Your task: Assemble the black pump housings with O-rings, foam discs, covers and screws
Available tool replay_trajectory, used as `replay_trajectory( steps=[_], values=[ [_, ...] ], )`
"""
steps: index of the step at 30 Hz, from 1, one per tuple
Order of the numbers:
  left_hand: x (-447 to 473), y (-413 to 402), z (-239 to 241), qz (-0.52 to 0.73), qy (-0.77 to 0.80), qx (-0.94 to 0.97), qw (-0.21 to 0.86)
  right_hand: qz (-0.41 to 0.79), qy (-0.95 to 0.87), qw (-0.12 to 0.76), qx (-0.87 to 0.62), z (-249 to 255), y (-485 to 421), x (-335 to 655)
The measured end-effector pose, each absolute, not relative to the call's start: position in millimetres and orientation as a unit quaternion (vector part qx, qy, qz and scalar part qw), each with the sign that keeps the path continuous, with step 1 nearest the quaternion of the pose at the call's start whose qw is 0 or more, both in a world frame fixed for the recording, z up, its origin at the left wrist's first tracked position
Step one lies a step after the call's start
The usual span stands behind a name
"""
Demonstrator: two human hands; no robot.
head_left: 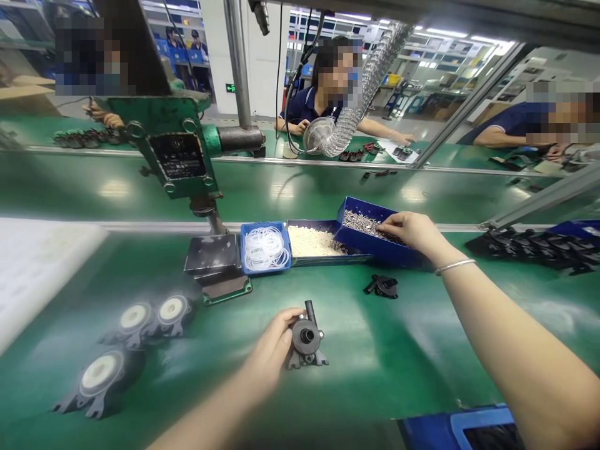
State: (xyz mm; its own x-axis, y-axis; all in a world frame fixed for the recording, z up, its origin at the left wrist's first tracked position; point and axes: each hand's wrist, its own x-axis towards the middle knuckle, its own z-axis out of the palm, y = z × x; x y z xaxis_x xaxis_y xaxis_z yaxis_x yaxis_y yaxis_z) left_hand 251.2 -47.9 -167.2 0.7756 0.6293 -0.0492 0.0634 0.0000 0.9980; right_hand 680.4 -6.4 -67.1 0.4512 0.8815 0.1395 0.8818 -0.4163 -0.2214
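Note:
My left hand (276,340) is closed around the left side of a black plastic pump housing (307,337), which rests on the green bench with its tube pointing away. My right hand (412,231) reaches into a tilted blue bin (375,245) of small metal screws (360,222). Its thumb and fingers are pinched together among the screws; how many they hold is hidden. Another black pump part (383,286) lies on the bench below that bin. Off to the left are several black housings with white round centres (100,374).
A blue tray of clear rings (266,249) and a bin of cream-coloured small parts (312,242) stand beside the screw bin. A green press (175,147) rises at the back left above a dark block (213,253). Black parts (534,250) are lined up at right. Co-workers sit beyond.

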Motion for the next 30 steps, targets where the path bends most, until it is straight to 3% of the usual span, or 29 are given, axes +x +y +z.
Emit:
replay_trajectory(
  steps=[4, 7, 12, 17, 25, 30],
  values=[
    [247.6, -47.7, -174.2, 0.217, 0.23, 0.727, 0.609, -0.074, -0.522, 0.224, -0.82, -39.8, -28.0, 642.9],
    [249.2, -47.5, -172.9, 0.193, 0.237, 0.776, 0.552, -0.094, -0.664, 0.307, -0.675, -27.4, -63.4, 580.7],
    [253.1, -47.2, -171.5, 0.218, 0.223, 0.797, 0.517, 0.023, -0.836, 0.245, -0.49, -71.4, -123.6, 476.7],
    [253.6, -47.6, -176.6, 0.246, 0.214, 0.801, 0.502, -0.001, -0.832, 0.256, -0.493, -115.8, -141.7, 446.3],
    [255.3, -47.5, -176.8, 0.288, 0.189, 0.798, 0.495, -0.033, -0.875, 0.188, -0.446, -106.5, -139.8, 444.8],
    [253.3, -45.6, -176.9, 0.278, 0.188, 0.799, 0.499, -0.041, -0.857, 0.209, -0.469, -129.9, -151.9, 449.4]
  ],
)
